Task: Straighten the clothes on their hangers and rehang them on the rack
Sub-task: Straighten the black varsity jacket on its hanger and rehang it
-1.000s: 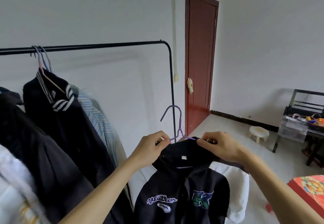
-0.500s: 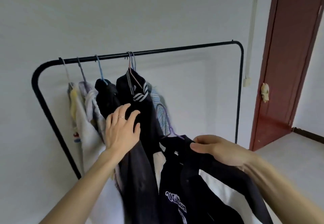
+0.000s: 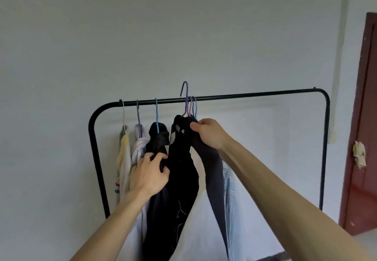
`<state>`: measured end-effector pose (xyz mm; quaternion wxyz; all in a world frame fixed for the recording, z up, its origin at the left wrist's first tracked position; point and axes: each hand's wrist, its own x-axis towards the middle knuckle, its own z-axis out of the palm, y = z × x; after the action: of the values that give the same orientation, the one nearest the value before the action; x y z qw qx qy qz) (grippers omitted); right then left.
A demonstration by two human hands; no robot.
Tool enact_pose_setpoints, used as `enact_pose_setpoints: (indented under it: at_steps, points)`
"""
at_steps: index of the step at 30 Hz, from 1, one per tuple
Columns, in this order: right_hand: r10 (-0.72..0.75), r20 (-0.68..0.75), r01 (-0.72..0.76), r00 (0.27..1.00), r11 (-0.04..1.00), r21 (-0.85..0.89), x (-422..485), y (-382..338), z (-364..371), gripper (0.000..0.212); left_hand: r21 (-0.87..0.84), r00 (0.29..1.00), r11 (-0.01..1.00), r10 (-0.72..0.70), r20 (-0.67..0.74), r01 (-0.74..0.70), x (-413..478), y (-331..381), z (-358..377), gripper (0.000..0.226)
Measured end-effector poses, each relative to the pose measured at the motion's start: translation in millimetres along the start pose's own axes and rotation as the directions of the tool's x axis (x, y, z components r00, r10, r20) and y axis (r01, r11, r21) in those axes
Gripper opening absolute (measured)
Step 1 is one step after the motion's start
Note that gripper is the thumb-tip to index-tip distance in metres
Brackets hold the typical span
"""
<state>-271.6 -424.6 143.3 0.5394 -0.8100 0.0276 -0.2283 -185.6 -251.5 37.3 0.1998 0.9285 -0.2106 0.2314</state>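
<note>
Rehanging the black jacket [image 3: 181, 168] on the rack [image 3: 324, 148].
The right hand [image 3: 210, 136] pinched its collar, raising the purple hanger hook [image 3: 185, 91] above the rail [image 3: 255, 95]; the left hand [image 3: 149, 177] gripped a hung dark garment [image 3: 158, 138] aside, likely to open a gap.

Head view looks forward, near the rack [image 3: 255, 94].

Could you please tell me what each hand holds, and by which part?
The right hand pinches the dark jacket at its collar, by the purple hanger; the left hand grips a hanging black garment below its shoulder.
</note>
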Motion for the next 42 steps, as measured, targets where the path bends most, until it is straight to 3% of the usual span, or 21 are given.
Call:
enact_pose_setpoints:
  at_steps: [4, 9, 12, 14, 16, 20, 22, 26, 31, 34, 39, 42]
  points:
    - [-0.052, -0.059, 0.046, 0.997, 0.994, -0.096, 59.0, -5.2, 36.3, 0.04, 0.006, 0.999, 0.999, -0.035, -0.016, 0.035, 10.2, -15.7, -3.2, 0.039]
    - [0.03, -0.001, -0.029, 1.0, 0.971, -0.235, 86.3, 45.3, 82.0, 0.021, 0.016, 0.999, 0.999, -0.043, -0.007, 0.043, 16.1, -15.8, 0.0, 0.039]
    - [0.099, 0.053, -0.095, 0.994, 0.993, -0.067, 68.1, 74.8, 108.3, 0.017, 0.096, 0.994, 0.995, -0.002, -0.108, 0.012, 21.2, -22.2, 7.2, 0.035]
    - [0.052, 0.075, -0.049, 0.996, 0.998, -0.043, 51.0, 80.4, 115.7, 0.015, 0.114, 0.979, 0.993, 0.03, -0.201, -0.007, 28.5, -22.7, 8.3, 0.032]
    - [-0.024, 0.066, 0.033, 0.998, 0.99, -0.137, 37.5, 83.3, 110.6, 0.02, 0.082, 0.971, 0.996, 0.036, -0.238, -0.017, 40.6, -20.2, 6.5, 0.032]
    - [-0.267, -0.227, 0.17, 0.937, 0.913, -0.37, 25.0, 83.2, 78.5, 0.024, 0.024, 0.974, 1.0, -0.014, -0.226, 0.02, 67.0, -5.3, 1.2, 0.046]
    - [-0.3, -0.246, 0.139, 0.921, 0.847, -0.513, 26.8, 82.8, 65.5, 0.032, 0.089, 0.98, 0.995, -0.025, -0.196, 0.043, 74.9, 4.9, 3.6, 0.054]
    - [-0.265, -0.268, 0.03, 0.926, 0.76, -0.649, 33.5, 85.3, 53.0, 0.035, 0.24, 0.99, 0.969, -0.03, -0.14, 0.063, 79.9, 15.0, 17.2, 0.06]
    - [-0.169, -0.403, -0.009, 0.899, 0.915, -0.403, 35.9, 91.5, 42.6, 0.038, 0.272, 0.977, 0.962, 0.038, -0.211, 0.021, 71.6, 19.9, 18.0, 0.055]
    - [-0.111, -0.391, -0.058, 0.914, 0.917, -0.395, 33.9, 94.6, 46.9, 0.034, 0.208, 0.953, 0.976, 0.128, -0.276, -0.07, 76.5, 25.2, 14.7, 0.055]
    - [0.044, -0.171, -0.109, 0.984, 0.911, -0.397, 44.1, 101.5, 53.7, 0.026, 0.046, 0.999, 0.998, 0.041, -0.007, -0.04, 92.7, 27.7, 17.3, 0.056]
    - [0.077, -0.207, -0.162, 0.975, 0.887, -0.432, 64.5, 103.2, 51.6, 0.011, 0.016, 0.999, 0.999, 0.034, 0.011, -0.034, 92.7, 20.8, 19.0, 0.054]
